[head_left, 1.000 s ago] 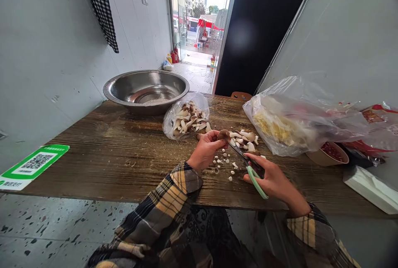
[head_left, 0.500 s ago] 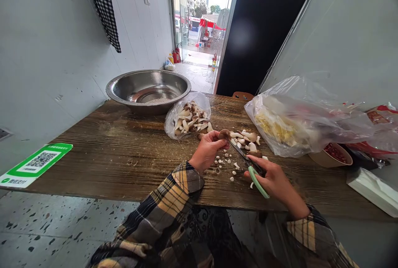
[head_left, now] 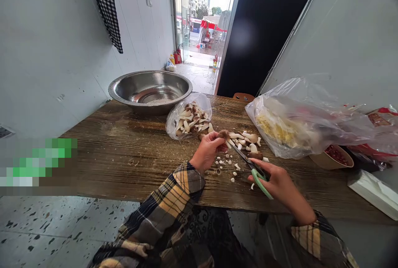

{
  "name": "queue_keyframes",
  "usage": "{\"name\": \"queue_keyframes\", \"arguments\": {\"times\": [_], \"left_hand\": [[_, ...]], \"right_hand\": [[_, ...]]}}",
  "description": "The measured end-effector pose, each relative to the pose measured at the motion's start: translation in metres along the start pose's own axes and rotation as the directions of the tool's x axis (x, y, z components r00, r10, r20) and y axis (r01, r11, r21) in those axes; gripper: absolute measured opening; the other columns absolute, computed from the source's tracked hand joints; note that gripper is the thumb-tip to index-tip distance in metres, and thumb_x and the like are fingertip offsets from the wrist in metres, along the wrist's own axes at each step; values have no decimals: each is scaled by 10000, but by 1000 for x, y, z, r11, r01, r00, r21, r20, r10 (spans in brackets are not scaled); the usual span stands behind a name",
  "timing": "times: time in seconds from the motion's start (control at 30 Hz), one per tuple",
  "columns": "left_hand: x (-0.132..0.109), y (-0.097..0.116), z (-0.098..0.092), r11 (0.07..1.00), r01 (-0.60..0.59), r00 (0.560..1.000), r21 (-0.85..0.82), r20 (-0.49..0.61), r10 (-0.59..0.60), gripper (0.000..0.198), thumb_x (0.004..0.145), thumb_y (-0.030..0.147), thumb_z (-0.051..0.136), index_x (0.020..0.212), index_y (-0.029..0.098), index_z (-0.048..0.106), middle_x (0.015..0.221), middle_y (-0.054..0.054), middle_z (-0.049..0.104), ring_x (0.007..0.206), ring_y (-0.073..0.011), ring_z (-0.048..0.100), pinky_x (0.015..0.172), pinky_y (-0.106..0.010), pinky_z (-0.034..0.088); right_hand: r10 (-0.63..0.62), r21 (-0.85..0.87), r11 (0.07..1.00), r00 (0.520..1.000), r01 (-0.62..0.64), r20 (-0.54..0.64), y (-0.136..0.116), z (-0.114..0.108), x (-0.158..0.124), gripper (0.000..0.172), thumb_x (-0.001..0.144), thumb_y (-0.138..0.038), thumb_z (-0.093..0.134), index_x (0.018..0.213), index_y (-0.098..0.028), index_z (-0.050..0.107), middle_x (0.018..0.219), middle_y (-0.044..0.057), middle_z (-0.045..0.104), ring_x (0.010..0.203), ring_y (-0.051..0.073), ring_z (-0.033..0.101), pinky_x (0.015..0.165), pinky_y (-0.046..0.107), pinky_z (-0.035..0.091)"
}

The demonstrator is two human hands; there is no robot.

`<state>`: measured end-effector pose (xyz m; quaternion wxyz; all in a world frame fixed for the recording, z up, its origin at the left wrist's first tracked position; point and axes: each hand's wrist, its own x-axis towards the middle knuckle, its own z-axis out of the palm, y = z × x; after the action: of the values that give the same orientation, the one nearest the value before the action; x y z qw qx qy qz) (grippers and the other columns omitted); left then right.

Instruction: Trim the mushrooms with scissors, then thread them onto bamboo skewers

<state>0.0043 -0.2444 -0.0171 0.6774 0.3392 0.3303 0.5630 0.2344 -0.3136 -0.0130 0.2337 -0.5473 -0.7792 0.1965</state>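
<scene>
Between the fingertips of my left hand (head_left: pixel 207 151) is a brown-capped mushroom (head_left: pixel 224 136), its pale stem pointing toward the scissors. My right hand (head_left: pixel 278 181) grips green-handled scissors (head_left: pixel 260 183), with the blades reaching up to the left near that stem. Whether the blades touch the stem I cannot tell. Just beyond both hands lies a loose pile of mushrooms (head_left: pixel 248 139). Small white cut stem ends (head_left: pixel 228 161) are scattered on the wooden table (head_left: pixel 124 156) between my hands. More mushrooms (head_left: pixel 193 119) fill an open clear plastic bag (head_left: pixel 172 124) behind my left hand.
A wide steel basin (head_left: pixel 149 104) stands at the table's back left. On the right are a plastic bag with yellowish contents (head_left: pixel 276 129), a paper tub of red pieces (head_left: pixel 334 158) and a white tissue pack (head_left: pixel 373 193). The front table edge runs close to my body.
My right hand and the scissors have shifted slightly right and down, away from the mushroom. The mushroom has turned in my left fingers, so its pale stem shows more.
</scene>
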Motion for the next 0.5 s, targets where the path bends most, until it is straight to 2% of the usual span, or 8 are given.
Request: {"name": "queue_keyframes", "arguments": {"times": [0.1, 0.2, 0.33, 0.5], "left_hand": [[0, 0, 0, 1000, -7, 1000, -24, -12, 7, 266, 602, 226, 740, 733, 145, 523, 672, 16, 597, 563, -95, 574, 579, -246, 470], [-1, 0, 2, 1000, -6, 999, -26, 43, 7, 272, 601, 214, 744, 761, 144, 535, 667, 20, 592, 566, -89, 565, 584, -241, 466], [-2, -1, 4, 1000, 5, 997, -8, 80, -5, 232, 619, 197, 715, 750, 152, 529, 628, 31, 560, 568, -86, 533, 580, -238, 460], [-3, -3, 6, 994, 3, 996, 107, 92, -13, 216, 614, 185, 704, 766, 151, 555, 669, 32, 539, 561, -72, 485, 510, -202, 367]], "right_hand": [[43, -8, 999, 999, -43, -20, 3, -3, -2, 518, 762, -449, 687, 1219, -211, 641, 1128, 96, 716, 987, 289, 676, 829, 386, 526], [95, 43, 995, 992, -92, -84, 4, 0, 1, 541, 752, -453, 688, 1224, -197, 620, 1064, 96, 725, 945, 277, 681, 795, 378, 530], [134, 213, 972, 978, -99, -159, -1, 13, 17, 540, 764, -438, 686, 1224, -176, 580, 999, 90, 724, 905, 251, 680, 848, 406, 513], [124, 472, 882, 966, -3, -226, -11, 23, 44, 566, 741, -388, 726, 1236, -184, 543, 1021, 88, 708, 925, 229, 672, 868, 399, 519]]}}
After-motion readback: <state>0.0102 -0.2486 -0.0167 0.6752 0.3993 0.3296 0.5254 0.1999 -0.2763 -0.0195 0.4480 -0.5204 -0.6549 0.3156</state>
